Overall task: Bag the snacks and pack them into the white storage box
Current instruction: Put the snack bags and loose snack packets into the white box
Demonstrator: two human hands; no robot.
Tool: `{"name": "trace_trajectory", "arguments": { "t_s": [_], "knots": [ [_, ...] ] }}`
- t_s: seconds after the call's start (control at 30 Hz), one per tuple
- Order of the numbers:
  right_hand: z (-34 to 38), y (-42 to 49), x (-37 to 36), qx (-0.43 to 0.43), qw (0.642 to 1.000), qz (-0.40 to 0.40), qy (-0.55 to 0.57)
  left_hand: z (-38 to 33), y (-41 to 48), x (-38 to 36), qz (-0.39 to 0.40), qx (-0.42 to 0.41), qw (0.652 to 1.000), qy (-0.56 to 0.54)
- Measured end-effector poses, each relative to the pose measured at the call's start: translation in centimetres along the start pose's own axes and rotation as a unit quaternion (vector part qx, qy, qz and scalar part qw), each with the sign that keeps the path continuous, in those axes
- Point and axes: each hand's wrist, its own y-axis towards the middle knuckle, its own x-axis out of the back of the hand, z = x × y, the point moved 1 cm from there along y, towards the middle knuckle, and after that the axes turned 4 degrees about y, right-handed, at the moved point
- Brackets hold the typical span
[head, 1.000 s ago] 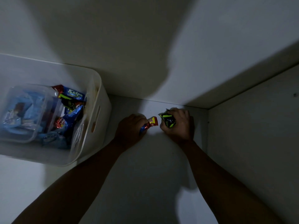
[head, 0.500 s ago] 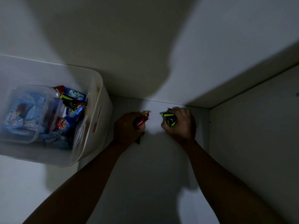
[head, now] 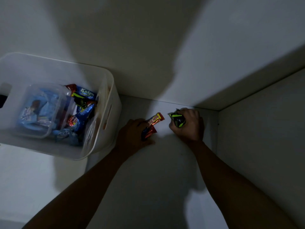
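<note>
My left hand (head: 132,134) grips red and orange snack bars (head: 152,123); one labelled bar sticks out toward the far wall. My right hand (head: 189,126) is curled round black and green snack packets (head: 177,120). Both hands rest low on the white surface near the far corner. The white storage box (head: 109,123) stands to the left of my left hand. Inside it lie a clear bag of blue-wrapped snacks (head: 38,111) and loose blue and red snack packs (head: 79,118).
A white wall (head: 148,47) rises just behind the hands, and a side panel (head: 264,146) closes the space on the right. The scene is dim, with heavy shadows over the surface. A clear plastic bag edge (head: 90,134) leans inside the box's right wall.
My left hand has turned its snack bars, so a labelled bar now lies flat pointing up and right. My right hand has stayed where it was with its packets.
</note>
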Motion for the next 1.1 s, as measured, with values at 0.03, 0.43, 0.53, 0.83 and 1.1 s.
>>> {"name": "trace_trajectory", "arguments": {
  "t_s": [0.03, 0.43, 0.53, 0.83, 1.1],
  "knots": [
    [0.0, 0.0, 0.0, 0.001, 1.000, 0.001, 0.002, 0.2, 0.0, -0.1, -0.002, -0.003, 1.000, -0.002],
    [-0.1, -0.1, -0.1, -0.005, 1.000, 0.004, 0.003, -1.8, -1.2, 0.7, -0.134, 0.041, 0.975, -0.172],
    [-0.1, -0.1, -0.1, -0.005, 1.000, 0.006, 0.003, -2.8, 0.4, 1.8, -0.171, 0.055, 0.964, -0.197],
    [-0.3, 0.0, -0.1, 0.009, 1.000, 0.012, 0.009, -4.0, 5.1, 1.5, 0.027, 0.008, 0.996, -0.085],
    [-0.1, -0.1, 0.0, 0.008, 1.000, 0.003, 0.017, -4.3, 5.4, 0.8, 0.102, -0.002, 0.993, -0.056]
  ]
}}
